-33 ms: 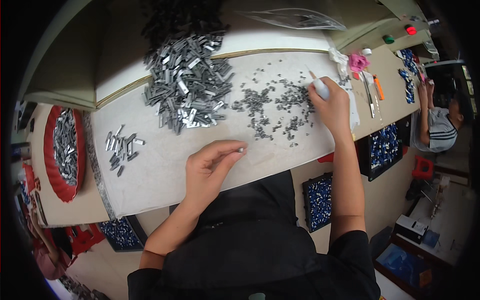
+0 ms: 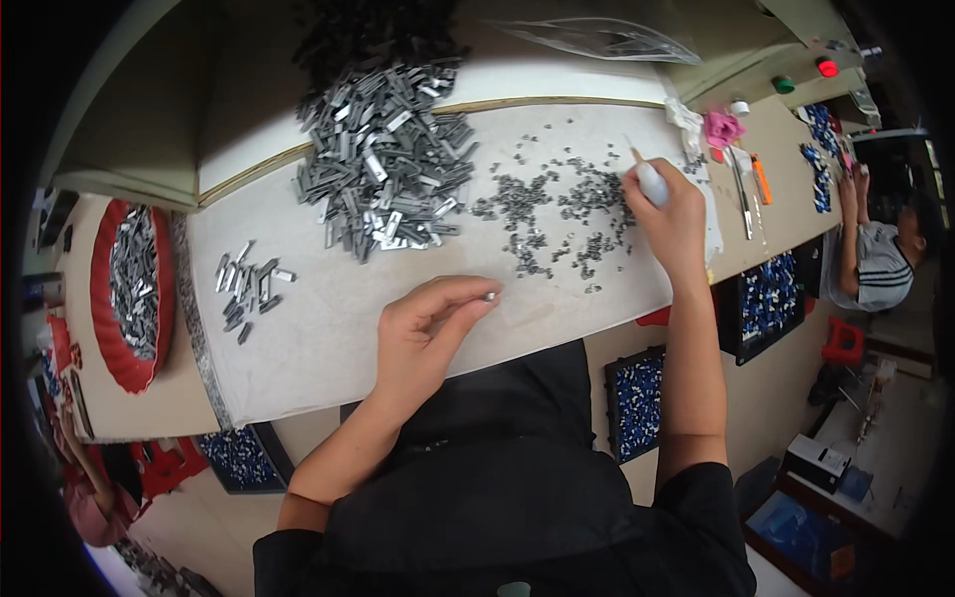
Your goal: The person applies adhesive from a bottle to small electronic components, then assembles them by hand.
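My left hand [image 2: 430,326] is closed in a pinch above the near part of the white table [image 2: 348,328]. Between its thumb and forefinger sits a small shiny metal piece [image 2: 490,296]. My right hand [image 2: 672,221] grips a white squeeze bottle [image 2: 653,185] with a thin pointed tip, tilted up and away from me. Loose tiny metal parts [image 2: 522,204] lie scattered just left of the bottle. Beyond my left hand rises a big heap of grey metal strips [image 2: 383,149]. Farther left lies a small group of similar strips [image 2: 249,287].
A red scalloped tray [image 2: 102,298] of metal strips stands at the left. To the right lie a pink cloth [image 2: 723,129], tweezers [image 2: 741,204] and an orange-handled tool [image 2: 761,179]. A clear plastic bag [image 2: 607,42] rests on the shelf. Another person [image 2: 875,254] works at the far right.
The whole view has shifted slightly, so the table and its things sit a little farther right. Both hands keep the same holds.
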`<action>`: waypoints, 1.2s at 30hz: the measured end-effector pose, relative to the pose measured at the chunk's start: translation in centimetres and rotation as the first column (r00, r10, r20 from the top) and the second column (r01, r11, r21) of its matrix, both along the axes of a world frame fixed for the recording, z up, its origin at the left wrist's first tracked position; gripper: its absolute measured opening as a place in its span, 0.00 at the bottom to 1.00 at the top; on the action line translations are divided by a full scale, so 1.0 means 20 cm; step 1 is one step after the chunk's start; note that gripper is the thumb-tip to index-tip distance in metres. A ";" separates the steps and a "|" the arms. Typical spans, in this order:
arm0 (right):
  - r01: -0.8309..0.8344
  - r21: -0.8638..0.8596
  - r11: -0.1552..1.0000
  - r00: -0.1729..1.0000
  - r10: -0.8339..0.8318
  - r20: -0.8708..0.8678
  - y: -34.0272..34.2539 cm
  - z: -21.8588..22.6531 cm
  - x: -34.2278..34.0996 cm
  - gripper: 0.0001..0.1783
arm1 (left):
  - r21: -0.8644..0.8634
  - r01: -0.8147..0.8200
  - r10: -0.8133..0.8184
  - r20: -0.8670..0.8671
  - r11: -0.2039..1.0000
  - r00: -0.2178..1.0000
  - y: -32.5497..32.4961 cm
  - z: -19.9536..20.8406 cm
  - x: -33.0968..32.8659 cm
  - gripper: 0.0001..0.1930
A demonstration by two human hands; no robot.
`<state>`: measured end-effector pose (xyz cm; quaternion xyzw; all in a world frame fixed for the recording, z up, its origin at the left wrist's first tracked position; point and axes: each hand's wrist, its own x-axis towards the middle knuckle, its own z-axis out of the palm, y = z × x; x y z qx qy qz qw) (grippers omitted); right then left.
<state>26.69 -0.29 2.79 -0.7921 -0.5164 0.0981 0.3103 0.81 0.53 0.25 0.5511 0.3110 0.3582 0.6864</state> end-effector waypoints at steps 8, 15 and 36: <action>0.149 0.185 0.971 0.914 -0.064 -0.401 -0.09 0.03 -0.12 0.02 | 0.092 0.012 -0.009 -0.032 0.996 0.999 0.01 -0.02 0.00 0.09; 0.118 0.030 0.993 0.987 -0.114 -0.117 -0.07 -0.06 0.07 0.09 | 0.029 -0.016 0.016 -0.002 0.999 1.000 0.00 -0.01 0.01 0.09; -0.064 -0.060 0.996 0.998 0.065 0.023 0.09 -0.04 0.11 0.07 | 0.047 0.009 -0.008 -0.010 0.999 1.000 0.01 0.00 0.01 0.09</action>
